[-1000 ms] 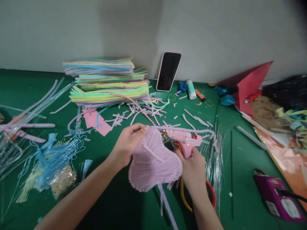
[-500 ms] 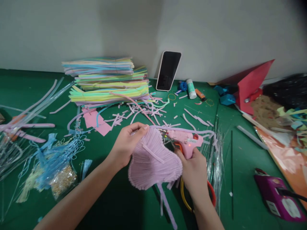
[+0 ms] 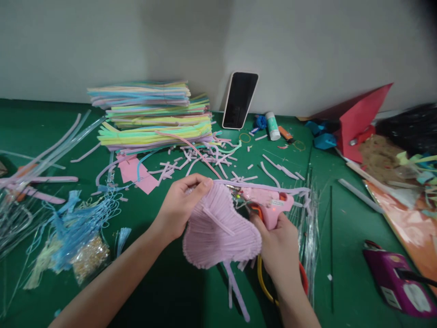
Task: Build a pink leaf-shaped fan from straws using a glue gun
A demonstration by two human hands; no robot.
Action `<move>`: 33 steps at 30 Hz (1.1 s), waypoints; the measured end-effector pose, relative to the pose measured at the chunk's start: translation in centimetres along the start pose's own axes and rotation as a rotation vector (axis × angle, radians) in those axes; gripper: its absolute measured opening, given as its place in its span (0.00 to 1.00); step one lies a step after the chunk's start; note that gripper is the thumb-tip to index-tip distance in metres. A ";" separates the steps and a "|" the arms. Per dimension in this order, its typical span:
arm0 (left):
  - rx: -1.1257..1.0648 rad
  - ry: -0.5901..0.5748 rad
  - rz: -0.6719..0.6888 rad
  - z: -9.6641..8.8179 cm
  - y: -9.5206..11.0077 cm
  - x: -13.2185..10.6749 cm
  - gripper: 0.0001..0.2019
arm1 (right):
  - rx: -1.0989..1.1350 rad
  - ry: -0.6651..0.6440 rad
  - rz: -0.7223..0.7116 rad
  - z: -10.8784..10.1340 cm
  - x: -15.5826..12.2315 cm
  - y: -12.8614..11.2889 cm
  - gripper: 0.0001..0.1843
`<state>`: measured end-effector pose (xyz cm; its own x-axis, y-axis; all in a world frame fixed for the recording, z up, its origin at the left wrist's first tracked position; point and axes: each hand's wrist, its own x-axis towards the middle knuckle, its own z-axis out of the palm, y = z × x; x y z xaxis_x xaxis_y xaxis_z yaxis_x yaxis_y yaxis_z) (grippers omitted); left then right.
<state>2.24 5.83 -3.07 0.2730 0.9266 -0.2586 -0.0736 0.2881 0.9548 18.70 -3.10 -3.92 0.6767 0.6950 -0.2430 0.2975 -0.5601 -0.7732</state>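
My left hand [image 3: 186,202] pinches the top edge of a lilac pipe-cleaner piece [image 3: 218,232], shaped with rounded lobes and covered in side-by-side strips. One short strip lies slantwise across its face, and a lilac stem [image 3: 235,291] hangs below. From my left fingertips a long lilac pipe cleaner [image 3: 269,186] runs rightward, above the gun. My right hand [image 3: 278,243] grips a pink glue gun [image 3: 275,212] by its handle. The gun's nozzle points left, close to the piece's upper right edge; I cannot tell if they touch.
Bundles of coloured pipe cleaners [image 3: 157,118] lie by the wall near a leaning phone [image 3: 241,100]. Lilac offcuts [image 3: 218,157] scatter in front. Blue tassels [image 3: 78,228] sit left; clear strands [image 3: 309,246] and a purple box [image 3: 398,280] right. Yellow and red loops [image 3: 262,282] lie under my right wrist.
My right hand and the glue gun have shifted slightly right. The lilac piece's right side has moved a little the same way. My left hand keeps its pinch.
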 end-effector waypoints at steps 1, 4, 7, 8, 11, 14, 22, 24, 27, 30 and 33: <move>-0.006 -0.005 0.006 0.0 0.0 0.0 0.12 | -0.001 -0.003 0.002 0.0 0.0 0.0 0.13; -0.027 -0.011 0.017 -0.1 -0.1 0.0 0.12 | -0.007 -0.016 0.018 -0.1 0.0 -0.1 0.14; -0.038 -0.013 0.025 -0.1 -0.2 0.1 0.11 | -0.019 -0.012 0.025 -0.2 -0.1 -0.3 0.14; -0.040 -0.012 0.028 -0.1 -0.2 0.1 0.11 | -0.023 -0.007 0.027 -0.2 -0.1 -0.4 0.14; -0.036 -0.007 0.033 -0.1 -0.2 0.1 0.11 | -0.028 -0.002 0.023 -0.2 -0.2 -0.6 0.14; -0.035 -0.010 0.033 -0.2 -0.3 0.0 0.11 | -0.031 0.006 0.013 -0.2 -0.2 -0.6 0.14; -0.027 0.002 0.056 -0.4 -0.5 0.2 0.11 | -0.045 0.015 0.013 -0.3 -0.3 -0.3 0.15; -0.021 0.004 0.059 -0.4 -0.5 0.2 0.11 | -0.045 0.021 0.004 -0.3 -0.3 -0.3 0.15; -0.021 0.004 0.059 -0.4 -0.4 0.2 0.11 | -0.054 0.026 -0.012 -0.3 -0.2 -0.3 0.15; -0.022 0.008 0.053 -0.5 -0.4 0.2 0.11 | -0.070 0.031 -0.004 -0.3 -0.2 -0.3 0.16; -0.024 0.019 0.045 -0.5 -0.4 0.2 0.11 | -0.072 0.034 0.013 -0.3 -0.2 -0.4 0.17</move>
<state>1.91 6.04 -3.62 0.2510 0.9431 -0.2180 -0.1084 0.2511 0.9619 18.66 -3.16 -3.37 0.7027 0.6725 -0.2323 0.3352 -0.6009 -0.7257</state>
